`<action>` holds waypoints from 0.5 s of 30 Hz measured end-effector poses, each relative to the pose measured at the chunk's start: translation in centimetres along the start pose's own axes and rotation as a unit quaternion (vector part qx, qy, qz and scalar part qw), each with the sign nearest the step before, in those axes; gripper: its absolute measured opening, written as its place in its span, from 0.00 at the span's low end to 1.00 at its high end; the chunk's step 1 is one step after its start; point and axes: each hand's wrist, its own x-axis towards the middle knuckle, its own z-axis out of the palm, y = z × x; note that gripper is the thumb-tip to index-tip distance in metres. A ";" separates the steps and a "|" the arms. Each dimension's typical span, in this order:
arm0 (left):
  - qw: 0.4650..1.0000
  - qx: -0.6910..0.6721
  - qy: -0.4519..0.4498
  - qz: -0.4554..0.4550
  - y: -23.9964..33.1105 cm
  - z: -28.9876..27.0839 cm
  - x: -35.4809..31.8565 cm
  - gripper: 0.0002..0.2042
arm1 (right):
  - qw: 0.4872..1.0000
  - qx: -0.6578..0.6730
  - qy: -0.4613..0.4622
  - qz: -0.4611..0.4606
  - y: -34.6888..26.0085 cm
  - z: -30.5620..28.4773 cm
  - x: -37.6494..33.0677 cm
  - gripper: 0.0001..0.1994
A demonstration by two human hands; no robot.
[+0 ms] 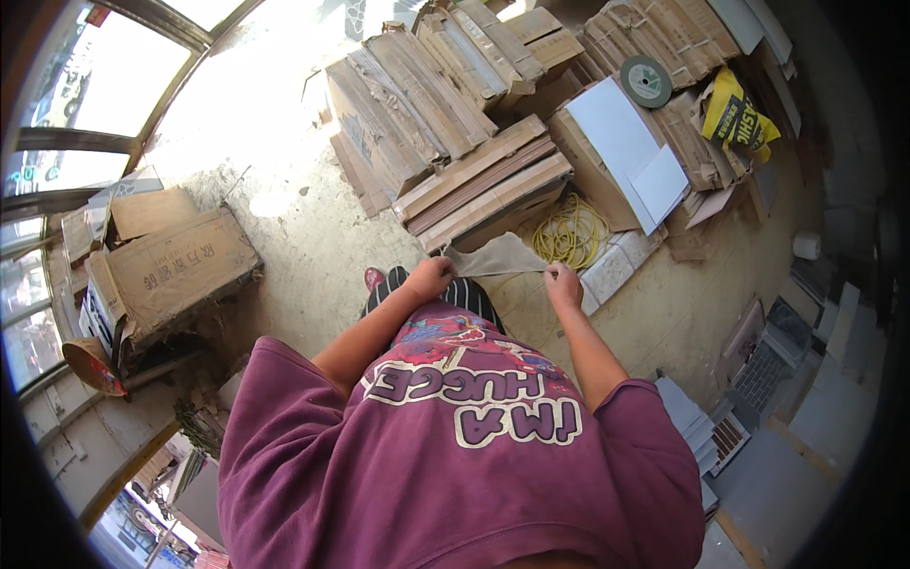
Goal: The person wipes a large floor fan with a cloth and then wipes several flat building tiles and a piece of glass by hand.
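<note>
The left hand (431,277) and the right hand (563,284) each pinch one end of a grey-brown cloth (498,256), fingers closed on its edges, stretching it level between them. A coil of yellow cord (572,230) lies on the floor at 1 o'clock from the cloth; stacked cardboard boxes (483,185) lie at 12 o'clock.

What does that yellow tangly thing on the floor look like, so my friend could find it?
Start at the big stack of long flat cardboard boxes in the middle. Just right of it, on the floor, lies a loose coil of thin yellow cord. Nothing else near it is stringy or bright yellow.
</note>
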 end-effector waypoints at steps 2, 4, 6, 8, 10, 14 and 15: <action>1.000 -0.003 0.019 -0.022 0.1 -0.3 -1.2 0.07 | 1.000 0.011 -0.015 -0.015 -0.2 0.2 -1.0 0.07; 0.998 -0.012 0.032 -0.044 0.2 -0.9 -3.0 0.08 | 0.999 0.020 -0.021 -0.038 -0.6 0.5 -2.0 0.06; 0.997 -0.028 0.053 -0.047 -1.2 -0.7 -5.1 0.08 | 0.996 0.033 -0.029 -0.083 -1.1 1.2 -2.9 0.05; 0.995 -0.039 0.085 -0.045 -2.4 -0.4 -7.3 0.07 | 0.989 0.048 -0.034 -0.135 -1.9 1.9 -3.9 0.04; 0.991 -0.040 0.121 -0.047 -3.8 0.2 -10.3 0.07 | 0.980 0.053 -0.048 -0.186 -3.3 2.9 -4.9 0.04; 0.974 -0.060 0.191 -0.106 -5.0 1.1 -18.4 0.07 | 0.953 0.045 -0.105 -0.281 -6.9 4.7 -6.3 0.04; 0.966 -0.082 0.219 -0.111 -5.8 1.6 -20.7 0.07 | 0.953 0.057 -0.152 -0.255 -8.4 5.5 -7.0 0.05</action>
